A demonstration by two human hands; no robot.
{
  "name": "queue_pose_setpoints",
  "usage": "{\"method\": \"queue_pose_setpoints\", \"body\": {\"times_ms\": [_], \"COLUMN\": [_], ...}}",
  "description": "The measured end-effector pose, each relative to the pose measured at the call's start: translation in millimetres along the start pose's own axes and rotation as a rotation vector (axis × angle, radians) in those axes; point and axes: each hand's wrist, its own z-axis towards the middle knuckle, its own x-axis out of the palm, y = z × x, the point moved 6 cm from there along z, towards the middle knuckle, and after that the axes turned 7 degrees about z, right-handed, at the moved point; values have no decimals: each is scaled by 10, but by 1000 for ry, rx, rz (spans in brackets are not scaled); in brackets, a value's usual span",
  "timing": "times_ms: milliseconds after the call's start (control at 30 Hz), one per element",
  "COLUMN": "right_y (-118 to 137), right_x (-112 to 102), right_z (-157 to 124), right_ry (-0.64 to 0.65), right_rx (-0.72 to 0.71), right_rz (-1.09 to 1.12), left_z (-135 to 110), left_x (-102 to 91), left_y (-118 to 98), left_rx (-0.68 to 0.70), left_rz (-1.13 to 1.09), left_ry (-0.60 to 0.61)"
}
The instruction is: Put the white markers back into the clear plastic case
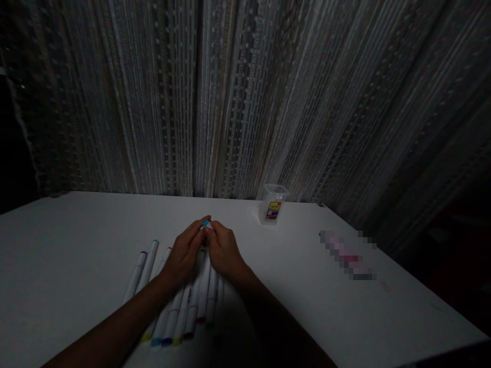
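Observation:
My left hand [186,251] and my right hand [225,249] meet above the table, fingers closed together around a marker [206,224]. Only its light blue end shows between the fingertips; the rest is hidden by the hands. Beneath my hands and forearms lies a row of white markers [194,299] with coloured ends, side by side on the white table. Two markers [142,273] at the row's left side reach past my left forearm. Several are partly covered by my wrists.
A clear plastic container [273,204] with a colourful label stands upright near the table's [307,306] back edge. To the right lies a blurred-out pinkish object [347,255]. A string curtain [230,102] hangs behind the table. The scene is dim.

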Motion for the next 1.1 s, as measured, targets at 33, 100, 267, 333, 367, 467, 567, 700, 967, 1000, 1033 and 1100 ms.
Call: {"method": "queue_pose_setpoints", "body": {"times_ms": [33, 100, 267, 333, 367, 467, 567, 700, 967, 1000, 1033, 1100], "right_y": [13, 30, 24, 17, 13, 1, -10, -6, -56, -55, -49, -20], "right_x": [0, 5, 20, 33, 38, 40, 41, 41, 56, 55, 54, 57], "right_z": [-2, -7, -17, -15, -13, -6, -4, 0, 25, 19, 12, -4], "right_ry": [10, 24, 1, 4, 7, 2, -3, -6, 73, 79, 85, 99], "right_rx": [-10, -28, -10, 11, 21, 39, 49, 46, 32, 25, 13, -35], "right_rz": [-9, -26, -138, -144, -134, -89, -54, -58, -27, -44, -78, -169], "left_z": [-2, -6, -23, -27, -27, -22, -22, -33, -21, -18, -14, -6], "left_x": [-2, -1, 30, 37, 39, 37, 35, 40, 15, 10, 5, -12], "left_y": [-5, -5, 34, 49, 50, 33, 22, 39, 68, 67, 65, 60], "left_rx": [-3, -19, -76, -102, -108, -109, -100, -79, -94, -92, -86, -62], "left_rz": [-2, -11, -48, -58, -59, -47, -30, -21, -7, 2, 13, 36], "left_ry": [3, 9, 23, 19, 18, 12, 8, 6, 21, 23, 22, 5]}}
